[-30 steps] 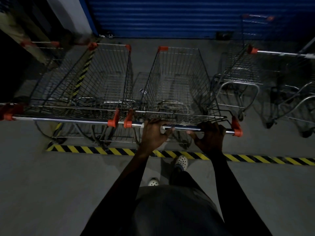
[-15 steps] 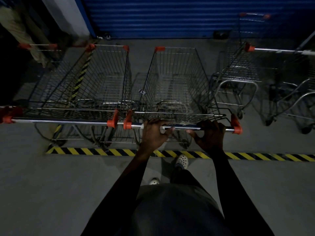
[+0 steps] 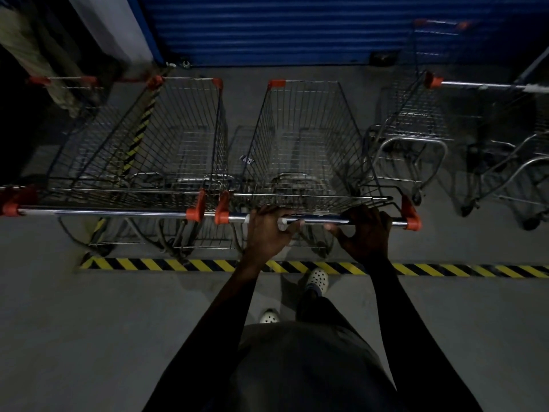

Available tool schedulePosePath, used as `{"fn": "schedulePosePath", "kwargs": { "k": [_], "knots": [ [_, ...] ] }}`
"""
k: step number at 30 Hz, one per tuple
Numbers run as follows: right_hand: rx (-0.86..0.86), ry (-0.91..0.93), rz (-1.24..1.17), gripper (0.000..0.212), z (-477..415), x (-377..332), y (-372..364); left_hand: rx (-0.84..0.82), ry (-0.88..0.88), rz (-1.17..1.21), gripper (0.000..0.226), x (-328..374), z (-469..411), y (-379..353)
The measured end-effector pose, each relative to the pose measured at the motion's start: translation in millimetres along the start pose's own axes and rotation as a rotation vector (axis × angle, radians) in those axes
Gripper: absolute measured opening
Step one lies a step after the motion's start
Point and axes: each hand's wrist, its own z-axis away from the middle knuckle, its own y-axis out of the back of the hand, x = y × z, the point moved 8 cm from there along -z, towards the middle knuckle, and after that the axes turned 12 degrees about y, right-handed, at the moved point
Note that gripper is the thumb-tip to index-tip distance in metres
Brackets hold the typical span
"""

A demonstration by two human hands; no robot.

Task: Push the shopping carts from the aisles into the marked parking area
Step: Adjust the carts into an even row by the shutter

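Concrete floor, striped tape, blue shutter, left hand and right hand clamped on cart handle

No legible text or labels anywhere.

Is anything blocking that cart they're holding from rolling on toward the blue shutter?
Nothing visible does. Left hand and right hand grip the cart; bare floor lies between its front and the blue shutter. A neighbouring cart stands close on its left, not across its path.
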Motion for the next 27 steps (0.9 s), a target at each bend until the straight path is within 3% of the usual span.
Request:
{"fn": "schedulePosePath", "kwargs": {
  "k": [6, 14, 19, 27],
  "knots": [
    [-0.005, -0.011, -0.005, 0.053, 0.2, 1.8, -2.6, -0.003, -0.011, -0.001, 0.033, 0.4, 1.0, 0.5],
    [0.074, -0.030, -0.125, 0.048, 3.1, -3.1, 2.6, -0.024, -0.020, -0.067, 0.042, -1.2, -0.6, -1.2],
    [0.074, 0.001, -0.231, 0.049, 4.7, -8.0, 4.4, -0.005, 0.007, 0.022, 0.033, 4.6, -0.7, 4.9],
    [0.044, -0.034, -0.200, 0.052, 10.5, 21.9, 21.5, -0.005, -0.006, 0.100, 0.027, 30.0, 8.8, -8.4]
  ]
}}
